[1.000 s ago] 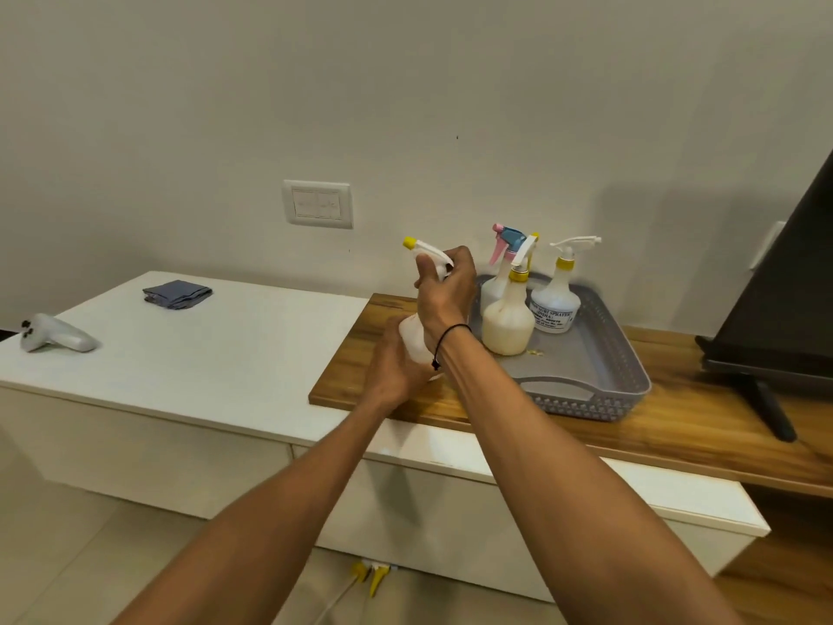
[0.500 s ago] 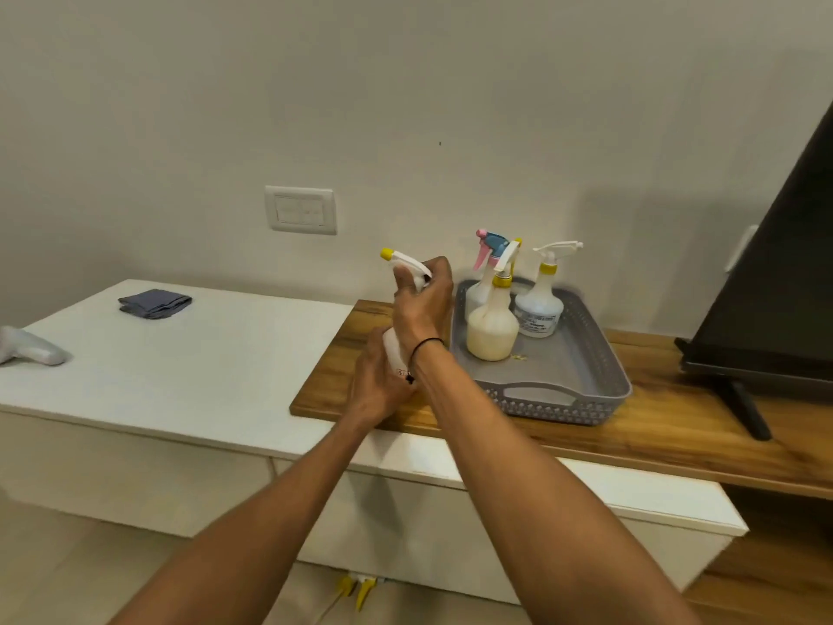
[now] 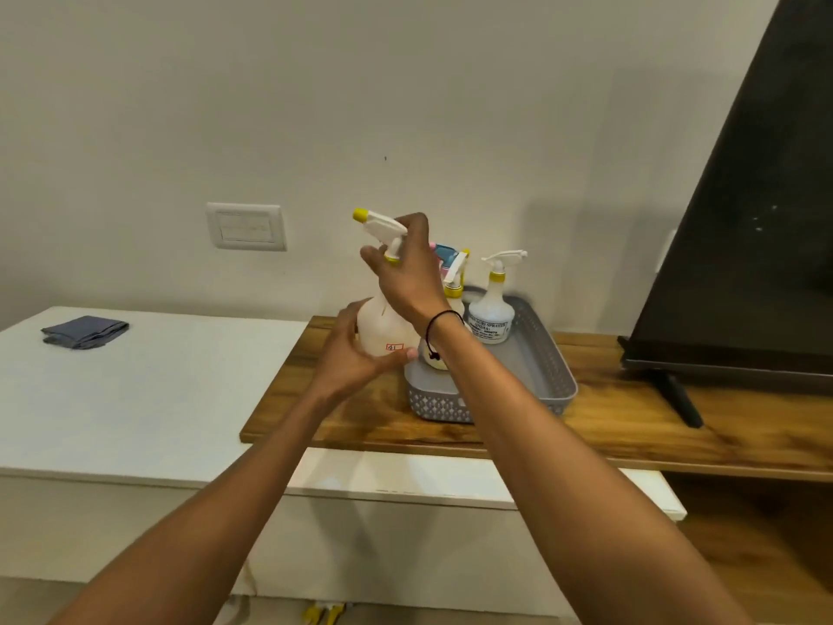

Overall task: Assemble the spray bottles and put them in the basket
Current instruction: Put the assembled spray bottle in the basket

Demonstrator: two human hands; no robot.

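The translucent white plastic spray bottle sits cupped in the left hand, the right hand clasping its yellow-tipped white trigger head, grey perforated plastic basket at three o'clock.

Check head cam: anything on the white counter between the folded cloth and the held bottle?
Nothing shows there. In the head view the white counter is bare between the folded grey cloth and the spray bottle held in both hands.

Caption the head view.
Both hands fit a white, yellow-tipped trigger sprayer onto a translucent plastic bottle beside the grey perforated basket.
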